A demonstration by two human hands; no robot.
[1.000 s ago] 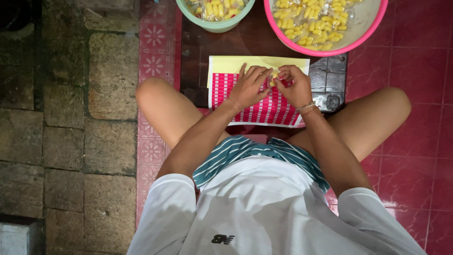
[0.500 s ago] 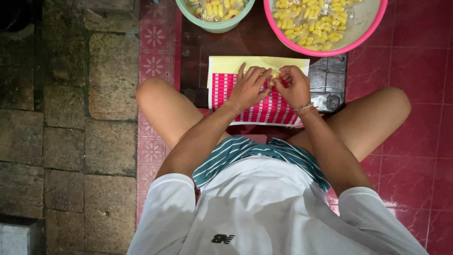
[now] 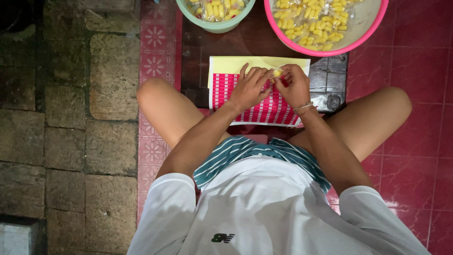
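Note:
My left hand [image 3: 250, 87] and my right hand [image 3: 292, 85] meet over a sheet of red and white stickers [image 3: 264, 111] with a yellow top strip, lying on a dark low board. Between the fingertips of both hands I pinch a small clear packet of yellow snack [image 3: 277, 72]. A bracelet circles my right wrist. Just beyond the sheet, a pink basin [image 3: 373, 33] holds several such yellow packets, and a green basin [image 3: 214, 26] to its left holds more.
I sit on the floor with bare knees spread to either side of the dark board [image 3: 330, 80]. Red glossy tiles [image 3: 415, 156] lie to the right, patterned red tiles [image 3: 155, 61] and rough stone paving [image 3: 61, 118] to the left.

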